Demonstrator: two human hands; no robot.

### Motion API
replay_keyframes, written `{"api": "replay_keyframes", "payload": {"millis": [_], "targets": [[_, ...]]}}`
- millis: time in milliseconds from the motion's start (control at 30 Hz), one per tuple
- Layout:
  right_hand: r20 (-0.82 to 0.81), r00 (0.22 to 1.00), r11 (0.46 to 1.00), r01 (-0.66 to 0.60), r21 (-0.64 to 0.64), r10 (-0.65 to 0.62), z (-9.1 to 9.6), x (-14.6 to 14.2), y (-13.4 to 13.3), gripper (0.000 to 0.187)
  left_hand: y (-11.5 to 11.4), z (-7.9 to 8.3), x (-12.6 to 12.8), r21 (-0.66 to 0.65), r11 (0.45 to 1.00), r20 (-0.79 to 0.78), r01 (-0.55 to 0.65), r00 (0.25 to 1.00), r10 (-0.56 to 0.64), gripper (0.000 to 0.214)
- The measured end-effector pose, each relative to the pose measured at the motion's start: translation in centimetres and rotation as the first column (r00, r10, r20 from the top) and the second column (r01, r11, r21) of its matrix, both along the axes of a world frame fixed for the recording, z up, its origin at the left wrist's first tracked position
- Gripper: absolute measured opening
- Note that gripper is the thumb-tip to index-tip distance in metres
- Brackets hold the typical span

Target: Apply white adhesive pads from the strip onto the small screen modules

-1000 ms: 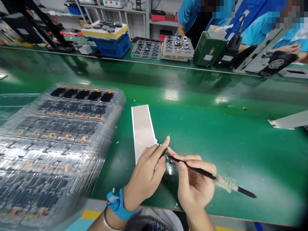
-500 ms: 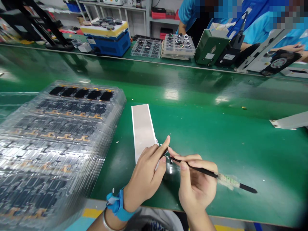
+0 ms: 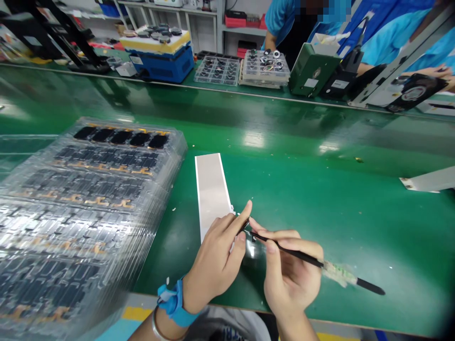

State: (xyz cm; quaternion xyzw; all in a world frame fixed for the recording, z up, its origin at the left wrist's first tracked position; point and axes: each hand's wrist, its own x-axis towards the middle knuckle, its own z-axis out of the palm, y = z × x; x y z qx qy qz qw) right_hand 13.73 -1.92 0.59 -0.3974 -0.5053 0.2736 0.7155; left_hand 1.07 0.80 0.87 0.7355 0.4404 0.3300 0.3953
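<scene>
My right hand (image 3: 289, 274) is shut on black tweezers (image 3: 295, 253), whose handle is wrapped in clear tape with green inside. Their tips meet a small dark part (image 3: 243, 226), which my left hand (image 3: 213, 260) pinches between thumb and forefinger. Under my left hand lies a long white strip (image 3: 211, 187), its near end hidden by that hand. Stacked clear plastic trays (image 3: 179, 151) of dark flexible parts with orange tails sit to the left of my hands, blurred nearest me. A blue strap circles my left wrist.
A green mat covers the workbench (image 3: 320, 222), with a white piece (image 3: 426, 182) at its right edge. Across the bench stand a blue machine (image 3: 159, 68), trays of round parts (image 3: 265, 64) and a green box (image 3: 313, 68). Co-workers in blue sleeves (image 3: 426, 52) work behind them.
The tail of the tweezers has swung slightly to the right, and the view has shifted a little. My left hand keeps the same pinch.
</scene>
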Motion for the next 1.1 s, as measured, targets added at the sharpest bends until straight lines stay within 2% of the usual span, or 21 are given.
{"api": "replay_keyframes", "payload": {"millis": [267,600,1100], "targets": [[0.057,0.998,1.0,-0.01,0.018,0.009,0.1,-0.02,0.11,0.03,-0.09,0.09,-0.09,-0.003,1.0,-0.013,0.009,1.0,-0.009,0.053],[0.038,0.999,1.0,0.0,0.021,-0.001,0.14,0.06,0.06,0.03,-0.21,-0.18,-0.12,-0.014,1.0,0.003,0.017,1.0,-0.017,0.052],[0.045,0.998,0.998,0.042,0.039,-0.044,0.22,0.02,0.12,0.028,-0.15,0.0,-0.14,-0.041,0.998,0.087,0.038,0.996,-0.035,0.049]]}}
